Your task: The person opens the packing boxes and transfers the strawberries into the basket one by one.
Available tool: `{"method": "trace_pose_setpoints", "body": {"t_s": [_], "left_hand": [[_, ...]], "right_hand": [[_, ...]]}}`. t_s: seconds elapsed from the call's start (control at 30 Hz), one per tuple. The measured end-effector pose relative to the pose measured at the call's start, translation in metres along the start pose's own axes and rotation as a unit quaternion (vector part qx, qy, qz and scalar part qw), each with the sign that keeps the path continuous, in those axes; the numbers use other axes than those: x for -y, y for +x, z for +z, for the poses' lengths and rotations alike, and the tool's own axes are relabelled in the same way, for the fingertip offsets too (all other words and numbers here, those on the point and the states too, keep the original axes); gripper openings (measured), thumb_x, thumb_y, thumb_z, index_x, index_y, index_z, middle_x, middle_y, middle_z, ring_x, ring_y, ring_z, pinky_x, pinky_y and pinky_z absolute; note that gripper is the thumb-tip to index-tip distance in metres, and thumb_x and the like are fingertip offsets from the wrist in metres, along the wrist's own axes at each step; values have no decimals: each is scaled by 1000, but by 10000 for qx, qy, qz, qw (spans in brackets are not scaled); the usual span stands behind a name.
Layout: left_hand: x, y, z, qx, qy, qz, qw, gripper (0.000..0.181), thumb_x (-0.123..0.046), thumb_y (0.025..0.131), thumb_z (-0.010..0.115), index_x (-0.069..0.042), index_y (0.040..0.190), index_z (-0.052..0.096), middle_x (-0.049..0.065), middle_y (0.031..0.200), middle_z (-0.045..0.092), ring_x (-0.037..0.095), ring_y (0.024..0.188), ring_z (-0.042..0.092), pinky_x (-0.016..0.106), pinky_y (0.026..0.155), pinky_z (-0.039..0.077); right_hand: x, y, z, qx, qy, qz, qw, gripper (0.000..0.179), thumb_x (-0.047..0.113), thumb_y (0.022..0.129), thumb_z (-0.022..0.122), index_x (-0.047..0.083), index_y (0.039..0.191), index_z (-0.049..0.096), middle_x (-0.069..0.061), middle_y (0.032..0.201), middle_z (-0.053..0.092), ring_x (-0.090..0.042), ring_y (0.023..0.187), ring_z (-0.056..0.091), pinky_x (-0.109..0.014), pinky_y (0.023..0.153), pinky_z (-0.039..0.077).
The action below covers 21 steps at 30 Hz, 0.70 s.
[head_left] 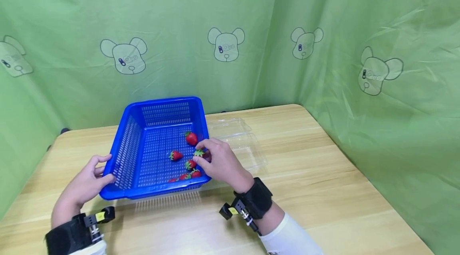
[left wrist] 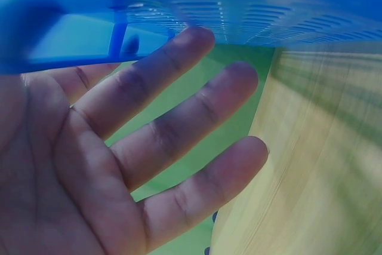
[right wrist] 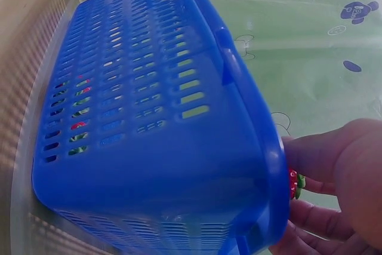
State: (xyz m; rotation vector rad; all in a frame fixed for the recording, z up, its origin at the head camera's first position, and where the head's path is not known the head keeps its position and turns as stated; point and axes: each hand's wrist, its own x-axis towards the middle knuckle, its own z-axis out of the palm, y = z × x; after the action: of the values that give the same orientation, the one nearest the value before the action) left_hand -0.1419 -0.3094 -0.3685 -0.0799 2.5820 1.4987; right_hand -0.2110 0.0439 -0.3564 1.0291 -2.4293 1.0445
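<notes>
A blue plastic basket (head_left: pixel 154 189) with slotted walls holds several red strawberries, among them one strawberry (head_left: pixel 175 155) near the middle and another strawberry (head_left: pixel 191 139) farther back. My left hand (head_left: pixel 84 183) holds the basket's left rim, thumb over the edge. In the left wrist view the other fingers (left wrist: pixel 173 141) spread below the rim, outside the wall. My right hand (head_left: pixel 221 163) reaches over the right rim and pinches a strawberry (right wrist: pixel 293 184) between thumb and fingers. Its green leaf cap shows in the head view.
An open clear plastic container (head_left: pixel 248 153) lies on the wooden table (head_left: pixel 305 191) right of the basket, partly behind my right hand. A translucent edge (right wrist: pixel 25 207) shows under the basket. Green curtains (head_left: pixel 251 15) with bear-head drawings hang around the table.
</notes>
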Motion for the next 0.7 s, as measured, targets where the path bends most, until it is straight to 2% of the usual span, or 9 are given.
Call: {"method": "trace_pose_setpoints", "body": {"t_s": [0.4, 0.7], "left_hand": [[-2, -2, 1, 12, -62, 47, 10000, 65, -4, 96, 51, 9, 147, 13, 45, 133, 40, 39, 102, 64, 40, 81, 57], [-1, -1, 0, -4, -64, 7, 10000, 66, -5, 96, 51, 8, 147, 12, 44, 130, 43, 38, 100, 64, 41, 81, 57]], "right_hand": [[2, 0, -2, 195, 80, 283, 9994, 20, 16, 87, 73, 4, 102, 66, -4, 90, 65, -12, 75, 61, -20, 66, 53], [1, -1, -2, 191, 66, 259, 9995, 19, 17, 88, 72, 4, 99, 66, -2, 87, 64, -12, 74, 59, -20, 65, 52]]}}
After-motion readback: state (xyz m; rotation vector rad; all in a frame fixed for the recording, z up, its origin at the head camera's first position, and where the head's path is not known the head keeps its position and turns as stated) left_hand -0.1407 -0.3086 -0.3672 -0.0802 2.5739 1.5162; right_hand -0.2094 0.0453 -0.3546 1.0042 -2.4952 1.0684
